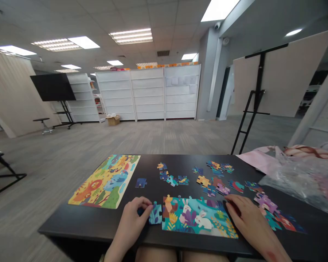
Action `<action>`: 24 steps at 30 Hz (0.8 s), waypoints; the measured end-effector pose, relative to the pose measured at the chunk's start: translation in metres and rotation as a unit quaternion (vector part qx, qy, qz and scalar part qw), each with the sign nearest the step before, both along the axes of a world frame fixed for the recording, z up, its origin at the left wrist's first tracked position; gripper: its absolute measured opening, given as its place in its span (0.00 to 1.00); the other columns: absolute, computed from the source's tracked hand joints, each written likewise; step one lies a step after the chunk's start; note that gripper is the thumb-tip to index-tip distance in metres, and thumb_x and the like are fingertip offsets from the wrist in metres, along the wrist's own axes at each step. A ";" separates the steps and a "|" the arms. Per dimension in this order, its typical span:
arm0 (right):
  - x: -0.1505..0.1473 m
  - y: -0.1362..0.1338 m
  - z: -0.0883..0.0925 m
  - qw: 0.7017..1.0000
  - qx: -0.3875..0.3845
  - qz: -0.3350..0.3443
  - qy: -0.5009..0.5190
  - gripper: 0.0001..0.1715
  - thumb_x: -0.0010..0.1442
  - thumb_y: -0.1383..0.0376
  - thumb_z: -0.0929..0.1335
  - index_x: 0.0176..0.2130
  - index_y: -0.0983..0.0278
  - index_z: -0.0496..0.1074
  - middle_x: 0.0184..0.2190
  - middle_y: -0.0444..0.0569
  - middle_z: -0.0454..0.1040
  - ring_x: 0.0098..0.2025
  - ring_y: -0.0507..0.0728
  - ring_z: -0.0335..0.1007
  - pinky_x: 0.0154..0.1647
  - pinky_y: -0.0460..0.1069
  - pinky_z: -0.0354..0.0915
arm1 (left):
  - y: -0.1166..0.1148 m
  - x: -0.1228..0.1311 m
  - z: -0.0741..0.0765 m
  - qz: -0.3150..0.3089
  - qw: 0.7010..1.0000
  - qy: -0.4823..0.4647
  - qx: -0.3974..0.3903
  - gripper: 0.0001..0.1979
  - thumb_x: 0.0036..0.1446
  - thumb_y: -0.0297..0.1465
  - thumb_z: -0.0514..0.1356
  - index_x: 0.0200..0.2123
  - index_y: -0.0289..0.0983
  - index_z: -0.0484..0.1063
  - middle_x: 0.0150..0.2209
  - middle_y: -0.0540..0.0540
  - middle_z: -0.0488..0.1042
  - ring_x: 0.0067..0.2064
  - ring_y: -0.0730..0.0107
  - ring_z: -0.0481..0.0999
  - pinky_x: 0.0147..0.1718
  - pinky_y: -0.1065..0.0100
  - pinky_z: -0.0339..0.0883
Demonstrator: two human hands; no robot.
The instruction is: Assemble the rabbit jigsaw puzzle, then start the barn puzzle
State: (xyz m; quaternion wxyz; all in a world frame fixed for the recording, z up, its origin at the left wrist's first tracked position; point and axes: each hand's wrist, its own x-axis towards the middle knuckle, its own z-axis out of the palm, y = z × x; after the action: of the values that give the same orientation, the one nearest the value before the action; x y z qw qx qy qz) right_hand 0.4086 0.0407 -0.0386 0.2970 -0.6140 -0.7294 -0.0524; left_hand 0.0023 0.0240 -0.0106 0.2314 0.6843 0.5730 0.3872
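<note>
A teal jigsaw piece [155, 214] is pinched between thumb and fingers of my left hand [135, 218]. It lies just left of the joined jigsaw section [196, 218], which shows white rabbits among plants; a narrow gap seems to separate them. My right hand [244, 214] rests at the right end of that section, thumb and fingers apart along its edge. Beyond the section lie loose jigsaw pieces, among them a dark blue one [141, 183], a yellow one [203, 181] and a purple one [265, 202]. Part of the held piece's left side is hidden by my fingers.
On the black table [79, 223], a yellow animal picture sheet [105, 182] lies at the left. Crumpled clear plastic [303, 180] covers the right side. Farther off stand a board on a black easel [258, 83], white shelves [147, 96] and a screen on a stand [53, 87].
</note>
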 end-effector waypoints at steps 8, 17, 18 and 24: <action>0.001 0.001 0.000 1.000 -0.011 0.004 0.003 0.20 0.65 0.56 0.61 0.43 0.63 0.78 0.44 0.56 0.81 0.48 0.65 0.76 0.53 0.62 0.70 | -0.002 -0.005 -0.005 0.006 0.999 -0.035 0.004 0.13 0.64 0.40 0.58 0.38 0.40 0.79 0.35 0.46 0.82 0.38 0.59 0.82 0.40 0.65 0.72; -0.003 -0.003 0.004 1.000 -0.004 -0.005 -0.002 0.20 0.66 0.56 0.61 0.43 0.62 0.78 0.44 0.54 0.81 0.48 0.65 0.76 0.52 0.61 0.71 | -0.007 -0.004 0.000 -0.011 1.000 0.026 0.001 0.09 0.62 0.36 0.60 0.33 0.42 0.78 0.34 0.47 0.80 0.38 0.59 0.79 0.42 0.60 0.67; -0.003 -0.003 0.003 1.000 -0.005 -0.005 -0.002 0.20 0.66 0.56 0.61 0.43 0.62 0.78 0.43 0.54 0.81 0.48 0.65 0.76 0.52 0.61 0.71 | -0.007 -0.003 0.000 -0.008 0.999 0.044 0.002 0.08 0.61 0.35 0.60 0.32 0.42 0.78 0.34 0.47 0.80 0.38 0.58 0.79 0.43 0.59 0.66; -0.002 -0.002 0.002 1.000 -0.008 -0.002 -0.003 0.20 0.66 0.56 0.60 0.43 0.62 0.77 0.44 0.54 0.81 0.48 0.65 0.76 0.52 0.60 0.70 | -0.007 0.002 0.002 0.020 0.994 0.103 0.015 0.04 0.59 0.32 0.61 0.34 0.41 0.77 0.36 0.46 0.78 0.43 0.54 0.77 0.45 0.56 0.64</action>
State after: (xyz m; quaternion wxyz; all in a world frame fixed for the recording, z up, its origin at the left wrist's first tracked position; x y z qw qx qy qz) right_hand 0.4067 0.0383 -0.0368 0.2898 -0.6180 -0.7292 -0.0490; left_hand 0.0046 0.0167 -0.0085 0.1527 0.7123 0.6017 0.3275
